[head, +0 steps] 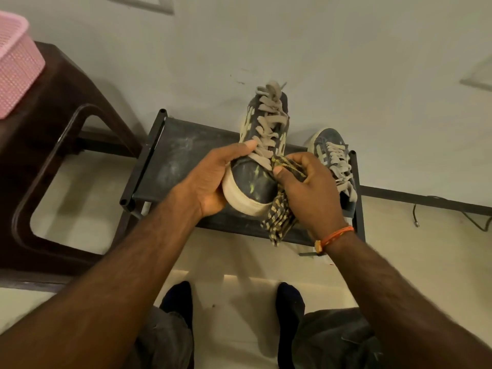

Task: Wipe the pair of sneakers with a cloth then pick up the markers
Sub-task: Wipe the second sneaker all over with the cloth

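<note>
A single head-worn camera looked steeply down and forward from above the standing person, close over both forearms. Its wide-angle lens bowed the low rack (170, 161) at mid-frame, the wall beyond its far edge, and the floor and feet (178, 296) at the bottom.

Home: shoe rack (170, 155), pink basket (16, 65), stool (53, 107).
</note>
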